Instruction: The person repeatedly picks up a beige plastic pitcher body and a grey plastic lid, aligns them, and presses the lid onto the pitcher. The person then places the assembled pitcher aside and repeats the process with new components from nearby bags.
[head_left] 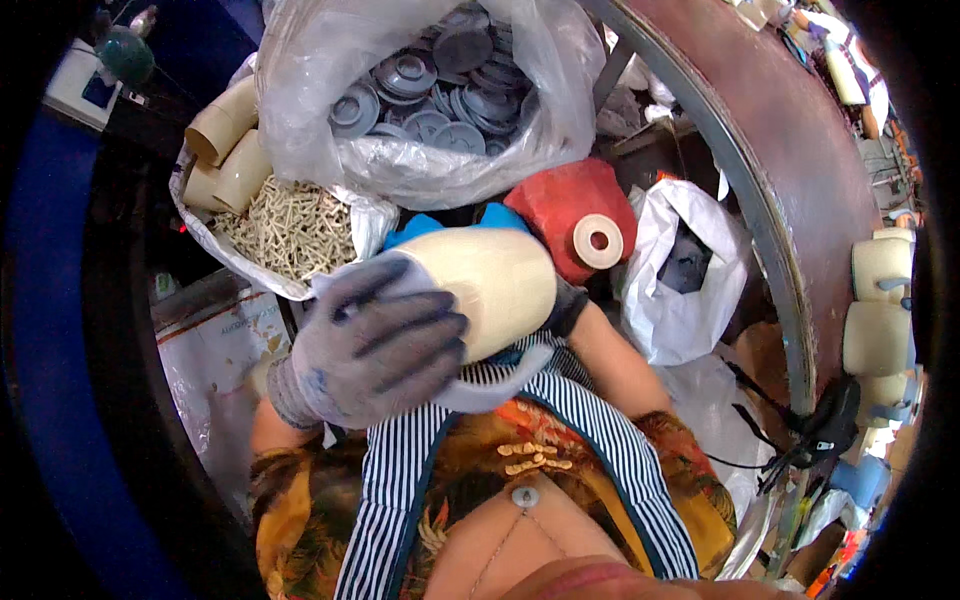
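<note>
Left hand [375, 345]: outstretched fingers over jug [500, 285]!
Right hand [568, 308]: fingers hidden, can't tell!
Jug: might slip if flat fingers slacken!

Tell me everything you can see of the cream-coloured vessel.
The cream-coloured vessel is rounded, smooth and slightly shiny, apparently plastic. It lies crosswise before the striped apron, its pale grey curved handle on the near side. The gloved left grip covers its left part; the right grip, mostly hidden, is at its right edge.
</note>
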